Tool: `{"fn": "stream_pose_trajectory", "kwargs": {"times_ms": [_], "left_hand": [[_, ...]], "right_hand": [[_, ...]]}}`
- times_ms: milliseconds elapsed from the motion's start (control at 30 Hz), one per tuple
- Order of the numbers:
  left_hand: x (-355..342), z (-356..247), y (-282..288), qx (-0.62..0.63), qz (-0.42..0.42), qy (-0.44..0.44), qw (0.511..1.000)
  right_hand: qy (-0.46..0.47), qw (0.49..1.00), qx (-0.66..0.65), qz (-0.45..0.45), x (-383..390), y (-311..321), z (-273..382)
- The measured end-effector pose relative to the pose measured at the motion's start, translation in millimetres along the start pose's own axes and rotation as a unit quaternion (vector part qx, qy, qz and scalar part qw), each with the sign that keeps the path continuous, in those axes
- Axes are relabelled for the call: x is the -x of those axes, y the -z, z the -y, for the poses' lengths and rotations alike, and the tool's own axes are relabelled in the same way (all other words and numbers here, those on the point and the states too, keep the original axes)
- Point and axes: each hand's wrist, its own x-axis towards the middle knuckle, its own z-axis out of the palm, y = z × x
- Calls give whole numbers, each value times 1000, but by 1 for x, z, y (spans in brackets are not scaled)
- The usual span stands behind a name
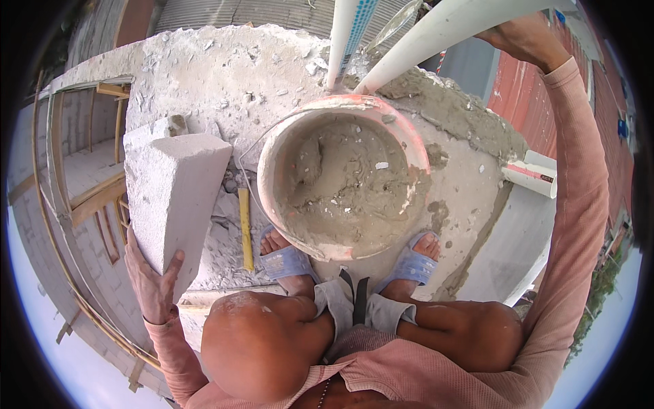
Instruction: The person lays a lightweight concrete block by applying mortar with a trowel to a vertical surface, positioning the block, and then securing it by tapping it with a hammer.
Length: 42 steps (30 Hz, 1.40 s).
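My left hand (151,278) grips the near end of a white aerated block (180,184), which stands tilted at the left above another pale block piece (150,133). My right hand (518,37) reaches to the upper right and holds a thick white pipe (436,37), its fingertips partly hidden. A second pipe (344,34) with blue dots rises beside it. Between my feet and the pipes sits a round bucket (272,153) of wet grey mortar (347,177), with a wire handle on its left. A yellow bar-like piece (245,228) lies left of the bucket.
A rubble-strewn concrete ledge (204,68) bears everything. Beyond its left edge is a drop beside block walls and timber framing (95,198). A short white pipe (531,177) lies at the right edge, with red roofing (518,95) beyond. My sandalled feet flank the bucket.
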Motion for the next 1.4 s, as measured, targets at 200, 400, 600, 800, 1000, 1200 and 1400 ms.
{"fn": "stream_pose_trajectory", "kwargs": {"times_ms": [200,400,600,800,1000,1200,1400], "left_hand": [[-1,9,-9,11,-40,-47,998],[5,7,-6,36,-36,-33,998],[5,4,-5,34,-35,-47,998],[3,2,-7,64,-28,-60,996],[6,0,-4,75,-25,-95,992],[5,3,-7,70,-23,-81,994],[6,14,-13,69,-38,-108,991]], "right_hand": [[91,983,144,-65,-41,-19,16],[-188,979,-77,-30,6,-27,57],[-459,851,-252,-32,104,-90,145],[-550,827,-116,2,113,-145,211],[-627,776,-62,-40,175,-142,238],[-638,747,-136,-126,225,-171,260],[-650,737,-150,-107,247,-112,312]]}}
